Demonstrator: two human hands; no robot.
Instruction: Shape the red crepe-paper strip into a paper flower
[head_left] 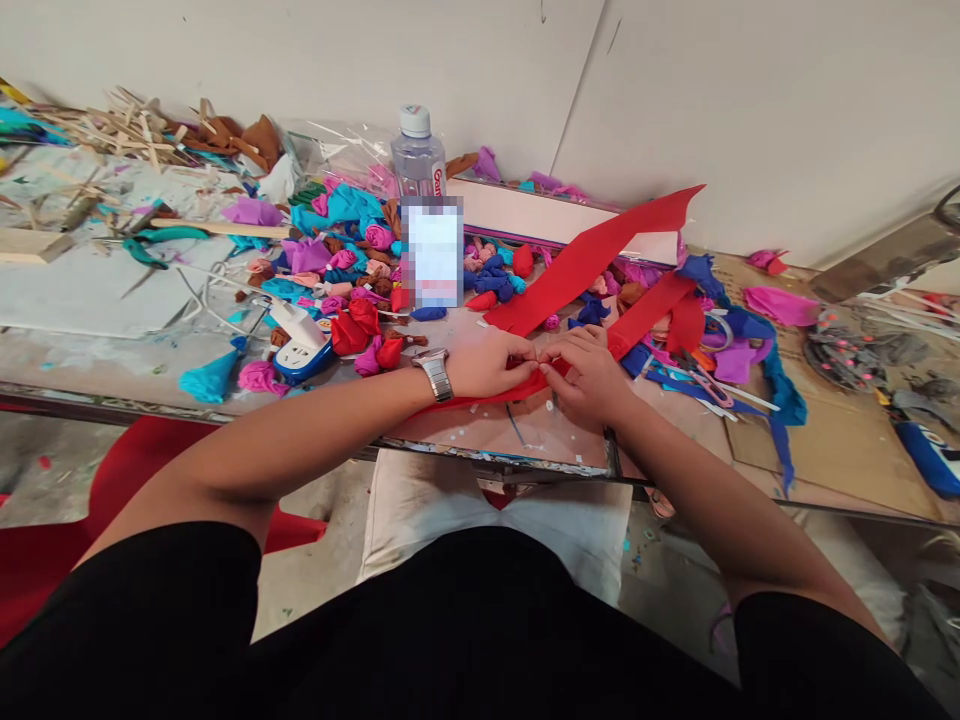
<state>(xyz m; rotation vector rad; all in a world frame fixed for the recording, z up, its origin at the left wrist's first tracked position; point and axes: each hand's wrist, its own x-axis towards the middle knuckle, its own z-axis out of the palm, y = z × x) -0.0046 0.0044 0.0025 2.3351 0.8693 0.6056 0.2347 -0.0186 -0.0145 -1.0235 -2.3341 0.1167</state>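
Observation:
A long red fabric strip (592,262) runs from the back wall down to the table's front edge. My left hand (489,364), with a metal watch on the wrist, pinches the near end of the strip. My right hand (589,372) meets it fingertip to fingertip, closed on the same red end. Both hands rest on the worktable (97,290) right in front of me. The part of the strip under my fingers is hidden.
Small rolled fabric pieces (360,330) in red, pink, blue and teal litter the table behind my hands. A water bottle (418,160) stands at the back. A white and blue power strip (301,345) lies left, scissors (701,380) right, wooden sticks (127,125) far left.

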